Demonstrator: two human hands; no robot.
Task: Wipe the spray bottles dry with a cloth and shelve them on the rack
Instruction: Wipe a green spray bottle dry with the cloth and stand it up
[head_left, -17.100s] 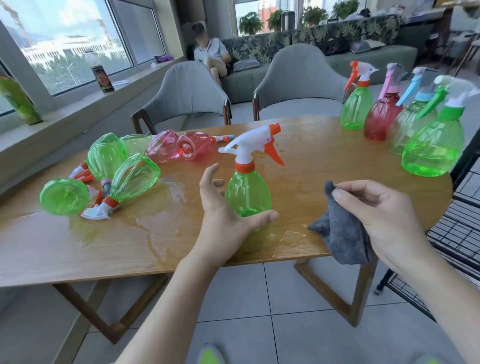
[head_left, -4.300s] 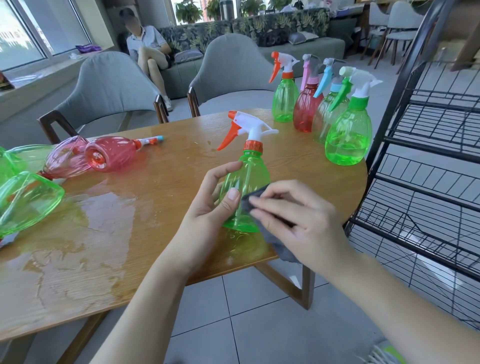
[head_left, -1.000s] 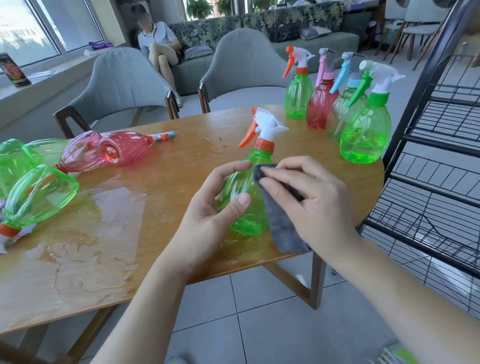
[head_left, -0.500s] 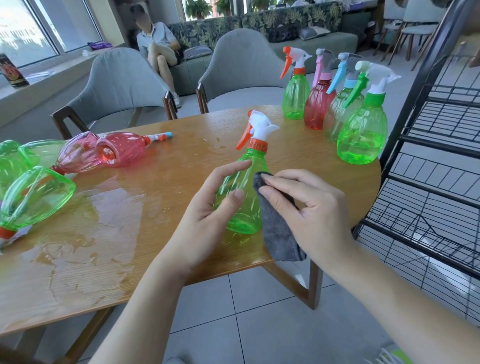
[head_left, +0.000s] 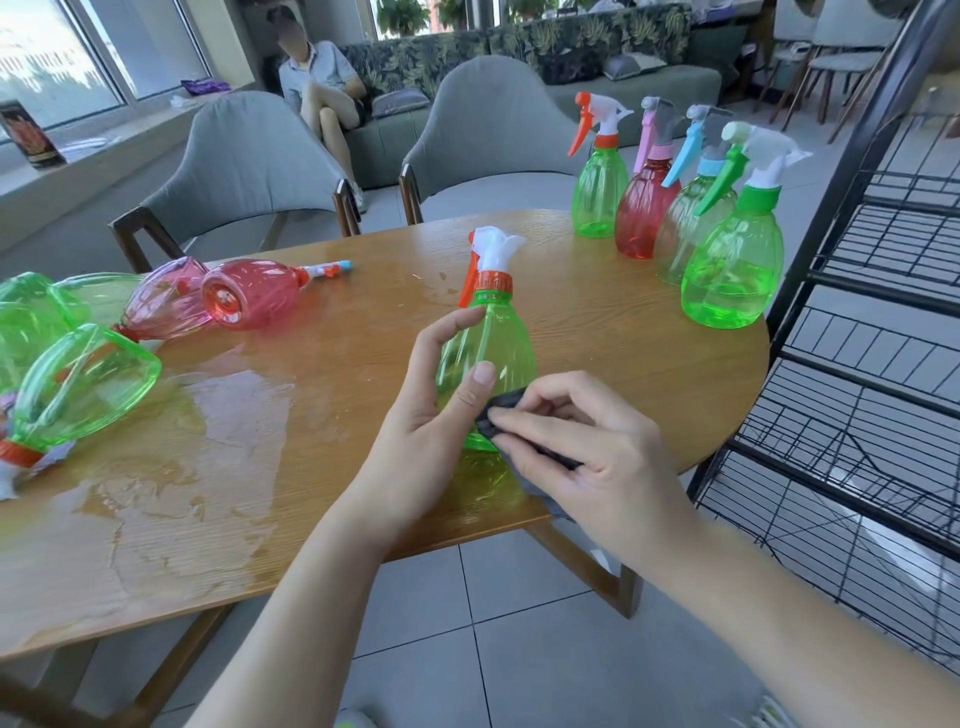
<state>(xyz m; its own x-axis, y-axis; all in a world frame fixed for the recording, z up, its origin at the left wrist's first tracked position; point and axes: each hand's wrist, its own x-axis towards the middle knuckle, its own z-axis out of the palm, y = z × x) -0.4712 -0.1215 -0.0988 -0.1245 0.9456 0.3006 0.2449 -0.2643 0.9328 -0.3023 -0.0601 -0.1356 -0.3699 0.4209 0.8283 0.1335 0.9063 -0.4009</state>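
Observation:
A green spray bottle (head_left: 498, 343) with an orange-and-white trigger head stands upright near the front edge of the wooden table (head_left: 322, 374). My left hand (head_left: 436, 415) grips its left side, thumb across the front. My right hand (head_left: 587, 452) presses a dark grey cloth (head_left: 501, 410) against the bottle's lower right side; most of the cloth is hidden under my fingers. Several upright bottles stand at the table's far right, the nearest a green one (head_left: 735, 270). The black wire rack (head_left: 872, 332) stands just right of the table.
Several bottles lie on their sides at the left, among them a green one (head_left: 83, 384) and a red one (head_left: 254, 296). A water film (head_left: 171, 457) covers the table's left front. Two grey chairs (head_left: 249, 161) stand behind it. A person sits on the far sofa.
My right hand has slid the cloth down from the bottle's upper body to its base. The bottle has turned so the trigger faces away and left. My left hand keeps its hold.

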